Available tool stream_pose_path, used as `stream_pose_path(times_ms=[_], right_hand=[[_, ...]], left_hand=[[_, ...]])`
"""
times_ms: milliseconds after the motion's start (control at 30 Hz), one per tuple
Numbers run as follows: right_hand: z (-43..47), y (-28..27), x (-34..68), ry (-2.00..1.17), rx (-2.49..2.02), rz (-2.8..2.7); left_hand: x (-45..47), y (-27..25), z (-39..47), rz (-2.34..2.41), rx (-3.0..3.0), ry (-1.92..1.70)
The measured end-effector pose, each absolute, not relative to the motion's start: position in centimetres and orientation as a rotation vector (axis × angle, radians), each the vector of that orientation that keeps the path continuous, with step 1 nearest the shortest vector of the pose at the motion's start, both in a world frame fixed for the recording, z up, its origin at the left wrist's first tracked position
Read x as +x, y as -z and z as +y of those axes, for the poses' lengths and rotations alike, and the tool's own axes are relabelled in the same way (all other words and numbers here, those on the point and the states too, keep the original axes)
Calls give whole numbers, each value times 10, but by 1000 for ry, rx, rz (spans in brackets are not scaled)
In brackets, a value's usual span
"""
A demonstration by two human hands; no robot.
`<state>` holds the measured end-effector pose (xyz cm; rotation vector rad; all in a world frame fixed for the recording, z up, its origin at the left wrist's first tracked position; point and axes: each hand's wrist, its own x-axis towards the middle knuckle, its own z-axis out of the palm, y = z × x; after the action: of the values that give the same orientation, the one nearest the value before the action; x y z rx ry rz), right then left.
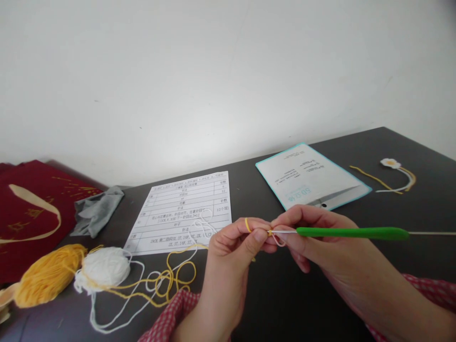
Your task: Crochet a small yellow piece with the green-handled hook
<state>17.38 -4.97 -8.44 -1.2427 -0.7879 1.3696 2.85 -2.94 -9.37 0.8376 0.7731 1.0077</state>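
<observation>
My right hand [317,232] holds a crochet hook with a green handle [352,232], lying nearly level and pointing left. Its metal tip meets a small bit of yellow yarn work [270,232], pinched between the thumb and fingers of my left hand [231,249]. Yellow yarn [247,224] wraps around a left finger. A pale pinkish loop [280,241] hangs just beneath the hook's shaft, between both hands. The exact stitches are too small to make out. From the handle's right end a thin pale rod [431,233] runs to the picture's edge.
To the left lie a yellow yarn skein [50,275], a white yarn ball [107,268], tangled strands, a grey pouch [98,209] and a maroon bag [28,209]. Behind my hands are a printed sheet [178,213] and a teal-edged packet [306,178]. A crocheted flower [391,163] lies right.
</observation>
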Motion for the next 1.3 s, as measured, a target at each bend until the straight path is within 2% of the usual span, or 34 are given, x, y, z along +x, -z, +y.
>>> stream_pose_path(times_ms=[300,633,933,1300], right_hand=[[-50,86,174,-1402,-1156,-772],[-59,94,176,-1463,-1063,-724],[-60,71,165,-1443,-1186,-575],[-55,88,180,-1291,-1152,-1045]], left_hand=[[24,102,-30,717,1075,-1078],[17,104,-35,666,1668,-1387],[12,101,-32,672,2008,-1440],[15,96,-29,690,1981,-1418]])
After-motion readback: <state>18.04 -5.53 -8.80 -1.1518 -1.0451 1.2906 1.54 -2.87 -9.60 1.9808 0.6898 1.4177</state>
